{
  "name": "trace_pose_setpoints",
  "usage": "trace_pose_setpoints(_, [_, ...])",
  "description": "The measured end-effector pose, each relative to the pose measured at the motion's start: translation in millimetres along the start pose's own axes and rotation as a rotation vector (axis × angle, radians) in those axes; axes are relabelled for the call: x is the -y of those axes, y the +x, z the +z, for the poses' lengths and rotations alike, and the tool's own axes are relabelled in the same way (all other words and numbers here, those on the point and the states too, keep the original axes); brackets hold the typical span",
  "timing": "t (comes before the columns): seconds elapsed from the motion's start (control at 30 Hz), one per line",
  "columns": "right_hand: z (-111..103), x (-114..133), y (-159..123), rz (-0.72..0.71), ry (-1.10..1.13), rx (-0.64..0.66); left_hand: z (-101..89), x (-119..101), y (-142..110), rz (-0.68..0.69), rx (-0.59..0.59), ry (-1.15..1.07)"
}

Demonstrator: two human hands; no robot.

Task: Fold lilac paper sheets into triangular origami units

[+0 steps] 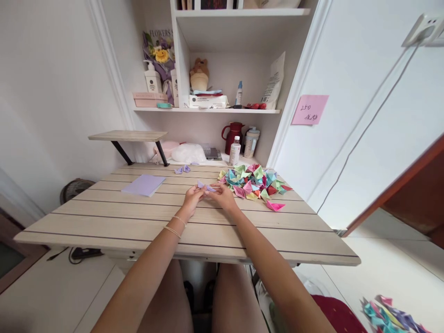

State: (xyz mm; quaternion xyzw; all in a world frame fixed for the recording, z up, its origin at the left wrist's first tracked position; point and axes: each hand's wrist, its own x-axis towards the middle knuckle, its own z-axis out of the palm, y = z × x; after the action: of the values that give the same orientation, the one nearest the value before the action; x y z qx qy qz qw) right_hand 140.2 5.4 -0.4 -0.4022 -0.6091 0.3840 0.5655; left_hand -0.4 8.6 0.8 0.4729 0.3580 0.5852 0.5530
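Note:
Between my two hands is a small folded purple paper boat (210, 188), held just above the middle of the table. My left hand (193, 198) pinches it from the left side. From the right, the fingers of my right hand (223, 196) close on its other end. Parts of the paper are hidden behind the fingers. Beyond them lie folded purple paper pieces (182, 169). A stack of flat purple paper (144, 185) rests to the left. Close to my right hand is a heap of many-coloured folded paper boats (256, 180), with a pink paper boat (275, 206) at its near edge.
A small raised shelf (128, 135) stands at the table's back left. At the back are a white-capped bottle (235, 151), a dark red jug (233, 136) and a tumbler (251, 142). More folded paper (390, 315) lies on the floor at right.

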Motion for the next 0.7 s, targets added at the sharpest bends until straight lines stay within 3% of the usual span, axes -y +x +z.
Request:
trace_pose_setpoints(0.37, [-6.3,-2.8,3.1,0.034,-0.021,-0.025,1.1,1.9,0.0,-0.016,0.062,-0.005])
trace_pose_setpoints(0.7, [-10.7,-0.1,2.4,0.077,-0.043,0.039,-1.7,5.4,3.5,0.006,0.070,0.035])
